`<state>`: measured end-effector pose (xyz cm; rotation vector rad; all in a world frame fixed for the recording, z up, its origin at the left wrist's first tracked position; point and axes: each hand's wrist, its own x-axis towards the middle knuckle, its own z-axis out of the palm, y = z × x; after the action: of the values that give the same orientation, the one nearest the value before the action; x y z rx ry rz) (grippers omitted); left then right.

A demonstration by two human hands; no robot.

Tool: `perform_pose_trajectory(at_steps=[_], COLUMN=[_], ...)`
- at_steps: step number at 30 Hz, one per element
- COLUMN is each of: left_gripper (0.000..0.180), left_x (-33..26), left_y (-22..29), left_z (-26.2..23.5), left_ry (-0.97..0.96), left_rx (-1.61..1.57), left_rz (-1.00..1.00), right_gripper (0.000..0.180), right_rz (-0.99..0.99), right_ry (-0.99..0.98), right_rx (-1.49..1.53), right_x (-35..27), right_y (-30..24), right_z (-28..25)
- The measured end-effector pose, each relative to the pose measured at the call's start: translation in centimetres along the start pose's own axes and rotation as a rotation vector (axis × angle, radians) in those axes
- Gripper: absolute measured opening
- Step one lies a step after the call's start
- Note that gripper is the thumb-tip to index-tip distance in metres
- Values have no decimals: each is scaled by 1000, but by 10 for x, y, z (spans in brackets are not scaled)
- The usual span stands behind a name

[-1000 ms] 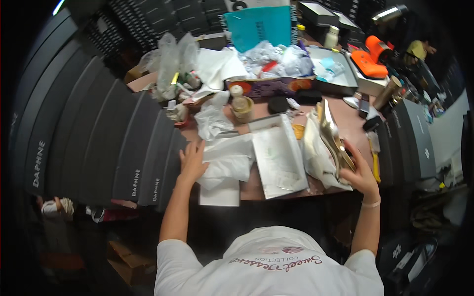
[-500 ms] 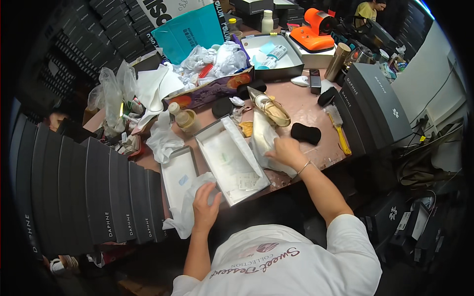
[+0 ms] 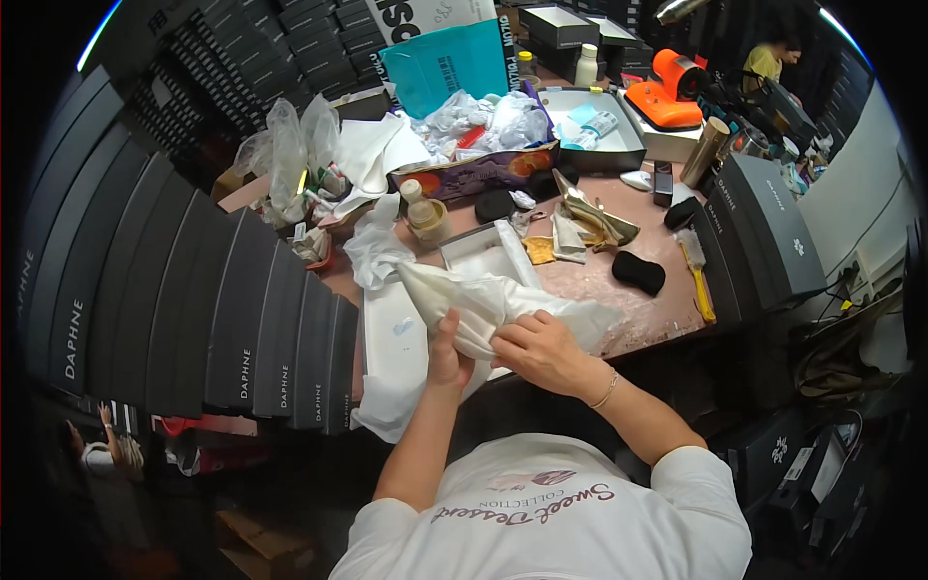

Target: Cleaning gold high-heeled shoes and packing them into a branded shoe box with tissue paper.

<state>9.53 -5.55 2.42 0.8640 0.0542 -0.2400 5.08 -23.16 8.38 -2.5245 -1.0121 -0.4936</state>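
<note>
Both hands are closed on a white tissue paper bundle with a pointed end. My left hand grips its lower left side, thumb up. From the right, my right hand pinches the paper, and a loose sheet trails beyond it. What lies inside is hidden. Beneath the bundle is an open shoebox, mostly covered, and beside that a shallow white-lined box lid. A gold shoe lies tipped beyond my right hand, next to a yellow cloth.
Stacked dark shoeboxes line the left side; more boxes stand at right. A black sponge and a yellow-handled brush lie on the table. A bottle and a carton of crumpled paper stand farther back.
My right hand has come left with the white paper, over the shoebox. My left hand, fingers apart before, now grips the bundle. The gold shoe has shifted and tipped. The view has swung.
</note>
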Motion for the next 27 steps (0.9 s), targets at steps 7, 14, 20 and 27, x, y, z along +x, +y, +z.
perform_pose_trajectory(at_steps=[7, 14, 20, 27], left_gripper=[65, 64, 64, 63], left_x=[-21, -31, -42, -71], left_y=[46, 40, 50, 54], left_z=[-24, -59, -57, -60], left_ry=[132, 350, 241, -4], left_rx=[-106, 6, -27, 209], left_rz=[139, 190, 22, 24], right_gripper=[44, 12, 31, 51], right_rz=[619, 14, 154, 496], right_ry=[55, 113, -88, 67], right_rx=[326, 569, 654, 1001], right_x=[-45, -30, -26, -41], right_y=[7, -45, -26, -32], right_z=[-30, -38, -1, 69])
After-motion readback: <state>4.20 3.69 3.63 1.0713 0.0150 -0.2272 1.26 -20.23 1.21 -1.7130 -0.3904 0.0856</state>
